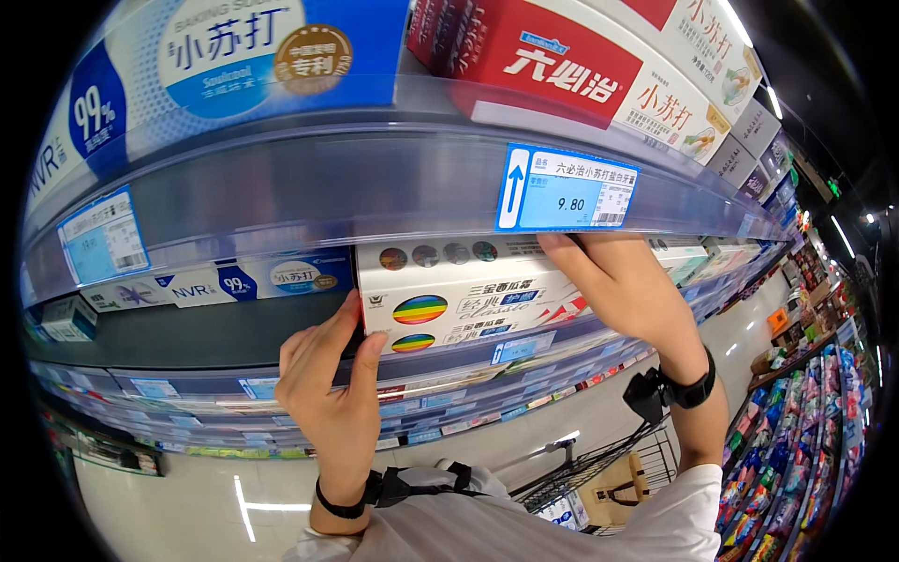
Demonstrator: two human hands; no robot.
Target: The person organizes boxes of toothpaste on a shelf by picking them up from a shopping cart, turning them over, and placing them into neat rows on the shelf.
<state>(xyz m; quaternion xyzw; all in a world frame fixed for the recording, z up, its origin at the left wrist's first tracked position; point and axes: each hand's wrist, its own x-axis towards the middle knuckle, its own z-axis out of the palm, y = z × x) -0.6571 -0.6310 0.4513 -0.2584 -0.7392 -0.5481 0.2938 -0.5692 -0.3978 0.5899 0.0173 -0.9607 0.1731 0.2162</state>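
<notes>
White toothpaste boxes (491,295) with rainbow ovals lie stacked on a shelf below a transparent shelf edge. At their left end is my left hand (333,365), thumb and fingers spread around the corner and touching it. My right hand (611,281) rests over the right part of the same boxes, its thumb on their upper side; its other fingertips are hidden behind the shelf edge, so its grip cannot be made out. Left of the stack, blue and white toothpaste boxes (242,282) stand further back on the dark shelf (211,334).
Above, a shelf edge with a blue price tag (569,188) fronts large blue (281,56) and red (562,60) toothpaste boxes. More shelves run below. A wire shopping cart (597,471) stands beside me at lower right. Shelves of colourful packets (786,449) line the far right.
</notes>
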